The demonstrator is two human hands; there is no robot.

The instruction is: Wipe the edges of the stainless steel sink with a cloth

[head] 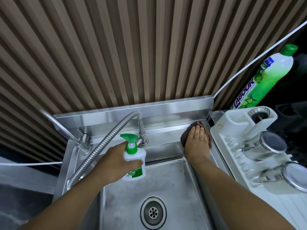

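1. Nearest the person, the round drain [153,212] sits in the floor of the steel sink [174,188], and both bare forearms reach in over the basin
2. The left hand [114,163] is over the back of the basin, its fingers and thumb curled round a white soap bottle [135,165] with a green pump top; the bottle is upright, held above the basin
3. A ribbed metal hose [98,151] runs down just left of that hand, from the tap [142,130] on the sink's back ledge
4. The right hand [196,143] lies flat, fingers straight and together, pressing a brown cloth [184,138] onto the sink's edge at the back right corner; the cloth shows on the left, on the right and past the fingertips
5. Just right of the sink stands a white drying rack [221,143] holding two steel cups [265,146] on their sides
6. Behind the cloth rises the sink's steel back panel [149,110]
7. Farther right, behind the rack, a tall green and white detergent bottle [265,77] stands upright
8. Behind everything is a brown slatted wall [132,47]
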